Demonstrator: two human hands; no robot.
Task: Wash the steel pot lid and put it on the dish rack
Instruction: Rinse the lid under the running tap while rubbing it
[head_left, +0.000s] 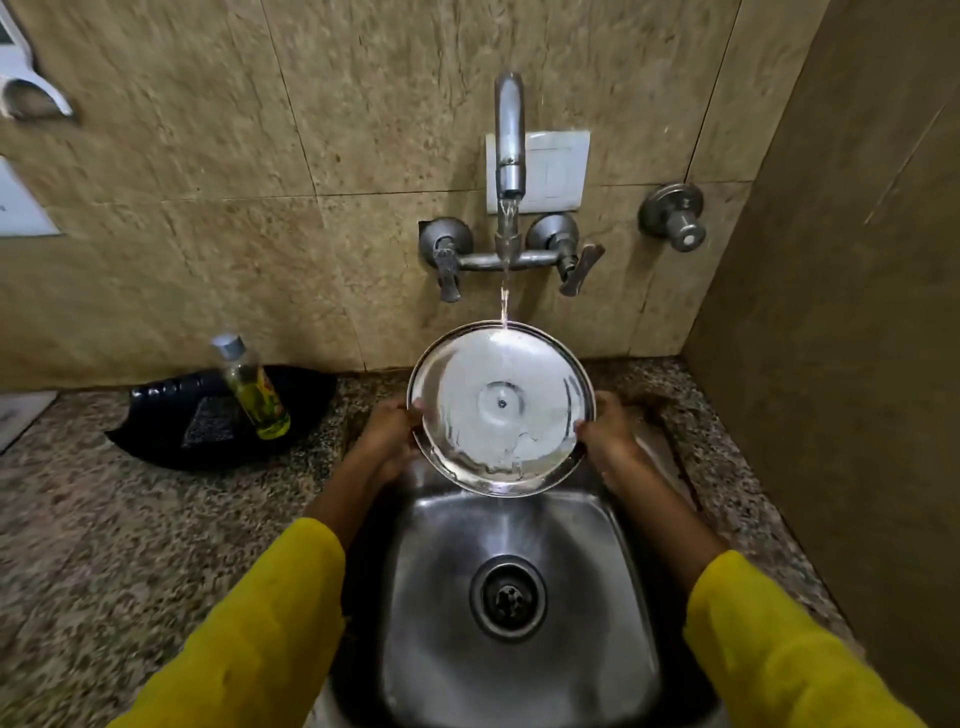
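The round steel pot lid (501, 408) is held tilted above the steel sink (519, 665), its inner side facing me. Water from the tap (509, 135) strikes the lid's top edge and runs down across it. My left hand (387, 431) grips the lid's left rim and my right hand (610, 434) grips its right rim. Both arms wear yellow sleeves. No dish rack is in view.
A black tray (171, 431) on the granite counter at the left holds a scrub pad and a clear bottle (252, 387) of yellow-green liquid. Tap handles (576, 267) stick out from the tiled wall behind. A side wall stands close on the right.
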